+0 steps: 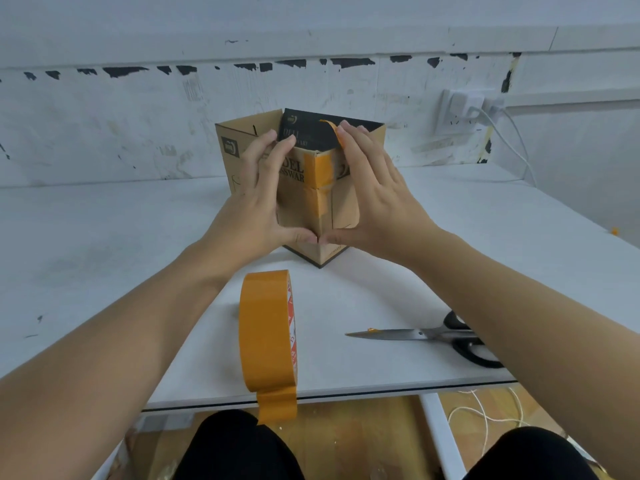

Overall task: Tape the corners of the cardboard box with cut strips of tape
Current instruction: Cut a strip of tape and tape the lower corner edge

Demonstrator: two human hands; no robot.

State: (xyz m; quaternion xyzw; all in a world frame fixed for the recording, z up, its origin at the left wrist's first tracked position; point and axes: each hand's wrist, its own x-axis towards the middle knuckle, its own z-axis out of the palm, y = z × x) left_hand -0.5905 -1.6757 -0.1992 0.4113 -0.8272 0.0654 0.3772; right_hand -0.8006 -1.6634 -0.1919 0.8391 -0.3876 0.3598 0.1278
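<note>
An open-topped brown cardboard box [239,147] stands on the white table [104,244], one vertical corner turned toward me. An orange tape strip [323,174] runs down that corner, and its top end curls free above the rim. My left hand [259,192] lies flat on the box's left face. My right hand [374,199] lies flat on the right face, fingertips at the strip's loose top. Both thumbs meet low on the corner. The orange tape roll [268,332] stands on edge near the table's front, its loose end hanging over the edge.
Black-handled scissors [429,336] lie on the table to the right of the roll, blades pointing left, partly under my right forearm. A wall socket with a white plug and cable [464,110] is behind the box on the right. My knees show below the table edge.
</note>
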